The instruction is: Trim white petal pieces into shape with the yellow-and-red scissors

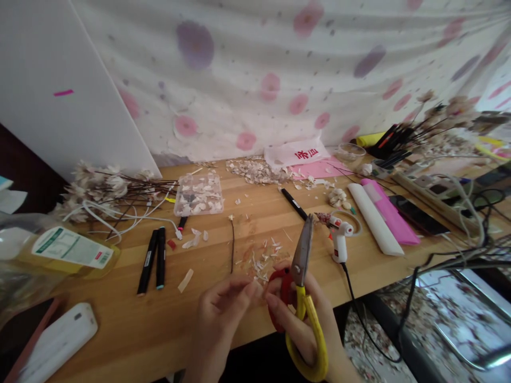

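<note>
Scissors [302,255], blades together and pointing far, sit near centre, gripped by the right hand [305,327] through the yellow and red loops. Left hand [219,314] meets it, fingertips pinched; contents too small to tell. Scraps [263,261] lie just beyond on the surface [120,330]. Glue gun [340,240] stands right, markers [155,260] left.

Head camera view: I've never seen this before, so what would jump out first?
The scissors with yellow and red handles stand out, held blades-up in the right hand at the near edge of the wooden table, beside the left hand. Just beyond lie pale scraps, with a white glue gun to the right. Behind everything hangs a white cloth with pink and purple spots.
</note>
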### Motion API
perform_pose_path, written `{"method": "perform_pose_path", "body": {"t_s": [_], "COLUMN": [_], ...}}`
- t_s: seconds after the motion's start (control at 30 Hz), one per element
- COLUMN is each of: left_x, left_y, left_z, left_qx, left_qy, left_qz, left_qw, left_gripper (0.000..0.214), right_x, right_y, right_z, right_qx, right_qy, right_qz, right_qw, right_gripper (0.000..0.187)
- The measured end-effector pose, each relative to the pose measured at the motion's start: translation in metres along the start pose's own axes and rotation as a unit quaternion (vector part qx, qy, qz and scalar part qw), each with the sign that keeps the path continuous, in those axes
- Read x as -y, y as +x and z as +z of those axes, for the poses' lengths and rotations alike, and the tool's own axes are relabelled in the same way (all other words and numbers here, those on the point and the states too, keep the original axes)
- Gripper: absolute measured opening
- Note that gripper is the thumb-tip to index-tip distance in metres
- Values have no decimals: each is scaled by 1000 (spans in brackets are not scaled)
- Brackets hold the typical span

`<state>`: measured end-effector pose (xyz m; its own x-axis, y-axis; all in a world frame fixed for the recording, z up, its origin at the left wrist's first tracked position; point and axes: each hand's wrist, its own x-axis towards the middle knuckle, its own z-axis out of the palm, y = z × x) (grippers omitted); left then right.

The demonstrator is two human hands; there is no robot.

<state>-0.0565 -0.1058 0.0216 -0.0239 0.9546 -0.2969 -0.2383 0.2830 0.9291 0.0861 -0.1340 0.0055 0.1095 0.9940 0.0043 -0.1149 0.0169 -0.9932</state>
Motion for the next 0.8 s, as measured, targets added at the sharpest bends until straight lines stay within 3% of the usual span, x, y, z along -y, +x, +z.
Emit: {"method": "perform_pose_path", "body": {"t_s": [0.07, 0.13, 0.27, 0.5, 0.8], "left_x": [-3, -4, -1, 6, 1], "left_y": [0, 1, 2, -2, 2], "left_z": [5, 12, 22, 22, 22], "left_qx": [-41, -64, -50, -42, -74], "left_qy": [-45, -93, -151, -150, -124], "left_qz": [-7, 5, 6, -8, 56], "left_qw": [998, 994, 987, 988, 988], "left_gripper": [26, 26, 30, 34, 25], "right_x": [-5, -10, -18, -12, 5], "right_y": [-3, -5, -8, -18, -13], "right_z": [-3, -5, -3, 0, 7], "right_qx": [32, 90, 182, 163, 125], "right_qy": [3, -15, -95, -195, -189], "right_qz": [-20, -56, -105, -99, -108], "right_qw": [999, 994, 973, 962, 968], "right_gripper": [42, 63, 96, 107, 99]}}
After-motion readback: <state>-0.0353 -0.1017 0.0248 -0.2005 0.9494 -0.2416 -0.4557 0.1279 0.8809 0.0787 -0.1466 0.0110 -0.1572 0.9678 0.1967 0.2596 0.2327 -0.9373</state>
